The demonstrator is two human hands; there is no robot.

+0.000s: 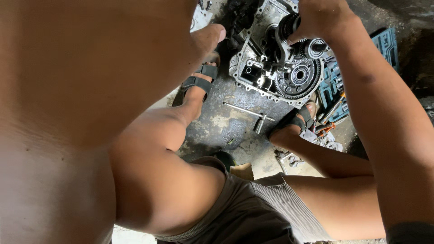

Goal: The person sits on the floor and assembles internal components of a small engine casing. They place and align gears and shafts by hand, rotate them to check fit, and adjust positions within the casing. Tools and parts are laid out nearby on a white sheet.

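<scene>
Right hand: my fingers are wrapped tight around the top of a gear shaft standing in the open gearbox case, which sits on the oily floor between my feet.
Left hand: only a fingertip shows past my forearm, near the case's edge; I cannot tell whether those fingers are wide or gripping anything.
Slip risk: everything below my right fingers looks greasy, so I judge the shaft could slide out of my grip and drop onto the big ring gear.
Pinch risk: a tilted shaft could jam among the gears just under my fingers.
Foot risk: my sandals leave my toes bare right beside the case.
Trip risk: a long socket wrench lies loose on the floor, nearer me than my fingers.
</scene>
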